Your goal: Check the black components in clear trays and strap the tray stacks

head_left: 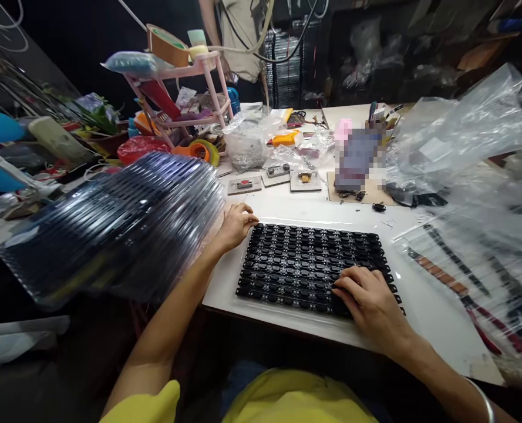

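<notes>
A clear plastic tray (225, 292) lies on the white tabletop, filled with rows of small black electronic parts (287, 264). At the tray's far left corner is my left hand (236, 226), its fingers bent and pinched together against the ends of the rows. What sits between those fingertips is too small to make out. My right hand (369, 296) rests over the near right part of the rows, thumb and fingers drawn together on the black parts. It hides several of them, and whatever it pinches is covered by the fingers.
A tall stack of plastic trays (124, 217) leans at my left. Small fixture blocks (305, 181) stand behind the tray. Plastic-wrapped straps (441, 270) and clear bags (463, 129) fill the right. A pink shelf (212, 82) holds tape; a person (243, 41) stands beyond.
</notes>
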### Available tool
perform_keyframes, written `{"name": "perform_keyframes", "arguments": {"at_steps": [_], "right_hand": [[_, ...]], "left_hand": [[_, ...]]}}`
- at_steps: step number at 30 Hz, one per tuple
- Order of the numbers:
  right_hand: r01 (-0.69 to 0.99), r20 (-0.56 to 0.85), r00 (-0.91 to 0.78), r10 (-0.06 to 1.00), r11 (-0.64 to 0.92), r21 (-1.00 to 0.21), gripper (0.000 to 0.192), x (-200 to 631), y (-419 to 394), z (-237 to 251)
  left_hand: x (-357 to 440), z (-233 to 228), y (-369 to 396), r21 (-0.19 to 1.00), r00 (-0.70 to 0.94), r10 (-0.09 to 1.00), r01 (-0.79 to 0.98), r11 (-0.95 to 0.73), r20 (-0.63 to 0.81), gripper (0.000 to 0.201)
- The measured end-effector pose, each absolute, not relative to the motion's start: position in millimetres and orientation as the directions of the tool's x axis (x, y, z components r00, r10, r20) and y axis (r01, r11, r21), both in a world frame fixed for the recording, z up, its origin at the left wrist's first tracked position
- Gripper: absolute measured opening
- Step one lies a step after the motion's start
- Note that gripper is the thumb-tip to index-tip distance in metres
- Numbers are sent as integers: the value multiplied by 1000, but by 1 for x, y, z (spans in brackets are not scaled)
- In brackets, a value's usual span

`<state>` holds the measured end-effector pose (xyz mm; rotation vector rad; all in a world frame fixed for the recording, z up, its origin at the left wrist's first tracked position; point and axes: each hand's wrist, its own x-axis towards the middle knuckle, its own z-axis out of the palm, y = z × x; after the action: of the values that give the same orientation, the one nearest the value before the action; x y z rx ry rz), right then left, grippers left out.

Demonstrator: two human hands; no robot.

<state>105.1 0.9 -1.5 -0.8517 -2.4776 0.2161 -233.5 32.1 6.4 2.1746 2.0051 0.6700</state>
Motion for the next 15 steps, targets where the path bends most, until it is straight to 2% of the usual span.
{"name": "perform_keyframes", "arguments": {"at_steps": [9,15], "right_hand": [[499,365,-700,614,786,-365,16,110,6,5],[483,351,-717,602,792,-374,14,109,6,4]], "left_hand": [[-245,-9,50,447,68,978,882,-152,198,11],[-246,-13,52,530,74,972,828,-184,222,22]]}}
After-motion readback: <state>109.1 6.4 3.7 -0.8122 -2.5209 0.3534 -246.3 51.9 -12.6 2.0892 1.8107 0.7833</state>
